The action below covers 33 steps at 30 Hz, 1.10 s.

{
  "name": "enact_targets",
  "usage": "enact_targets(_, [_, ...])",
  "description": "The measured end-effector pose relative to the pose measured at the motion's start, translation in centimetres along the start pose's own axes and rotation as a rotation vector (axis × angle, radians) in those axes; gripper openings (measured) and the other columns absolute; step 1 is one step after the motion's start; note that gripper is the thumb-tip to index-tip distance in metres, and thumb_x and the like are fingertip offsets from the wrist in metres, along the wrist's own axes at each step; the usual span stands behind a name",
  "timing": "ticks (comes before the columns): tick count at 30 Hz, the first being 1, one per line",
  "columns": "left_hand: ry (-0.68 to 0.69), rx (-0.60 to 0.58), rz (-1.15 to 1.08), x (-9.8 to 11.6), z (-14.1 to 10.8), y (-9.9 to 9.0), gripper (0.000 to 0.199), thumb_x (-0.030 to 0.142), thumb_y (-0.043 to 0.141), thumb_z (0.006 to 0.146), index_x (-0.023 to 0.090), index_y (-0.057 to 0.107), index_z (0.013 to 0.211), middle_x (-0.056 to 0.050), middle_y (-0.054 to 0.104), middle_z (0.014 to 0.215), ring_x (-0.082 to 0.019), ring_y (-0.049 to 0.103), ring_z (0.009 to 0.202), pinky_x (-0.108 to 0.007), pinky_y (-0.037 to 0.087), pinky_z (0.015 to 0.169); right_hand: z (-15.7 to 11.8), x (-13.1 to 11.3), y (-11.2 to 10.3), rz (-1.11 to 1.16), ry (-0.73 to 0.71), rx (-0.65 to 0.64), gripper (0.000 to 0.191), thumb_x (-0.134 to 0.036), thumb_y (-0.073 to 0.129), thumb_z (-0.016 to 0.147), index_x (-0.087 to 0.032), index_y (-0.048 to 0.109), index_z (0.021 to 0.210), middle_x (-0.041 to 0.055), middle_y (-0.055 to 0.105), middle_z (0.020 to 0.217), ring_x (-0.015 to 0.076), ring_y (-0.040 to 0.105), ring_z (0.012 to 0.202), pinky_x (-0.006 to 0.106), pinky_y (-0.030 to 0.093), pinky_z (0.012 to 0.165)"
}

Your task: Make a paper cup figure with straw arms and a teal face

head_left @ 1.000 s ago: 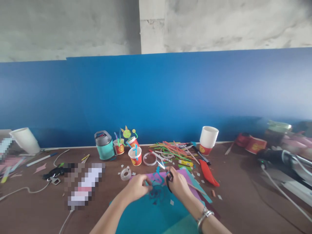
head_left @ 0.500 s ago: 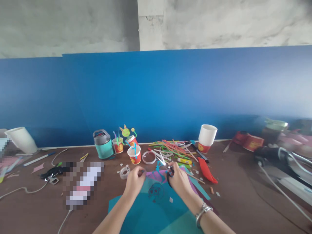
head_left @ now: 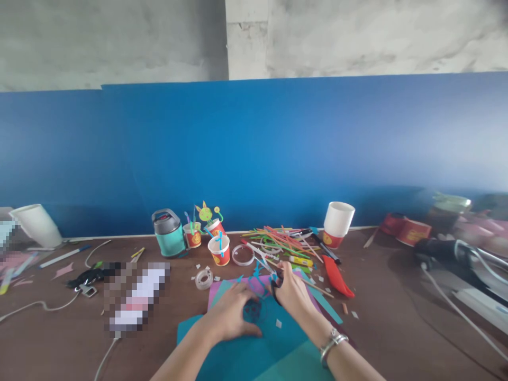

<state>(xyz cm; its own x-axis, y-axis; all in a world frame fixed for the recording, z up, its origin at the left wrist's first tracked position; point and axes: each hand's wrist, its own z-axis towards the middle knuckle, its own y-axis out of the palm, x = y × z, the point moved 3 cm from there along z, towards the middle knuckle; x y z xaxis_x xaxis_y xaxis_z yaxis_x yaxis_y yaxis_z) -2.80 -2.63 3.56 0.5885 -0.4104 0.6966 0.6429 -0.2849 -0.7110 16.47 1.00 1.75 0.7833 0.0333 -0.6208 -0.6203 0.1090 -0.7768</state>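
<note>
My right hand (head_left: 292, 292) holds black-handled scissors (head_left: 266, 263), with the blades pointing up and to the left. My left hand (head_left: 228, 316) lies over the teal paper (head_left: 222, 360), its thumb and fingers spread around a small round teal cutout (head_left: 252, 311) with dark and reddish marks drawn on it. Whether the fingertips touch the cutout I cannot tell. Beyond my hands lies purple paper (head_left: 215, 291) with blue paper scraps (head_left: 257, 267) near it. A small white paper piece (head_left: 278, 324) rests on the teal paper between my wrists.
Paper cups with decorations (head_left: 219, 251) and a teal flask (head_left: 170, 235) stand at the back. Colourful straws (head_left: 283, 241) lie beside stacked cups (head_left: 337, 225). A tape roll (head_left: 203, 279) is left of the paper; a red balloon-like piece (head_left: 336, 278) lies right. Cables (head_left: 462, 312) cross the table.
My left hand has moved down and nearer the round cutout, its fingers going from closed to spread. The scissors' blades are closer together. My right hand has barely moved.
</note>
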Motion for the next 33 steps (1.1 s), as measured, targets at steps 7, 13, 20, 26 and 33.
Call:
enact_targets(7, [-0.031, 0.062, 0.035, -1.1, 0.4, 0.0, 0.028, 0.007, 0.058, 0.069, 0.025, 0.072, 0.086, -0.006, 0.07, 0.092, -0.025, 0.064, 0.088, -0.03, 0.045, 0.077, -0.3, -0.1, 0.0, -0.055, -0.058, 0.015, 0.042, -0.01, 0.061, 0.069, -0.016, 0.049, 0.109, 0.0093, 0.069, 0.094, 0.0248, 0.063, 0.094, 0.028, 0.042, 0.075])
enact_targets(13, [-0.022, 0.085, 0.054, -1.4, 0.9, -0.4, 0.034, 0.005, 0.052, 0.066, 0.021, 0.069, 0.091, -0.003, 0.072, 0.093, -0.022, 0.065, 0.088, -0.027, 0.046, 0.079, 0.0, 0.2, 0.1, -0.141, -0.073, 0.021, 0.04, -0.014, 0.063, 0.068, -0.017, 0.056, 0.107, 0.0117, 0.069, 0.106, 0.0276, 0.06, 0.107, 0.031, 0.042, 0.086])
enact_targets(20, [0.043, 0.053, 0.095, -1.1, 0.7, -0.1, 0.033, 0.023, 0.07, 0.072, 0.024, 0.067, 0.106, -0.004, 0.066, 0.11, -0.023, 0.06, 0.105, -0.029, 0.045, 0.091, 0.0, 0.0, -0.4, -0.09, 0.018, -0.067, 0.051, -0.017, 0.063, 0.067, -0.014, 0.051, 0.117, 0.0127, 0.069, 0.103, 0.0292, 0.063, 0.103, 0.031, 0.043, 0.08])
enact_targets(26, [0.052, 0.01, 0.128, -0.9, 0.5, 0.5, 0.054, 0.035, 0.079, 0.068, 0.026, 0.062, 0.119, -0.006, 0.059, 0.126, -0.026, 0.052, 0.119, -0.034, 0.039, 0.103, 0.2, 0.2, -0.3, -0.052, 0.044, -0.059, 0.051, -0.02, 0.065, 0.067, -0.016, 0.051, 0.116, 0.0123, 0.069, 0.104, 0.029, 0.063, 0.102, 0.032, 0.044, 0.08])
enact_targets(33, [0.047, 0.075, 0.16, -0.3, 0.6, 0.1, 0.043, 0.024, 0.068, 0.073, 0.022, 0.063, 0.116, -0.007, 0.067, 0.116, -0.026, 0.059, 0.109, -0.033, 0.044, 0.094, 0.2, 0.8, 0.3, -0.218, -0.109, 0.042, 0.046, -0.02, 0.065, 0.069, -0.015, 0.056, 0.114, 0.0128, 0.066, 0.113, 0.0318, 0.056, 0.112, 0.039, 0.034, 0.098])
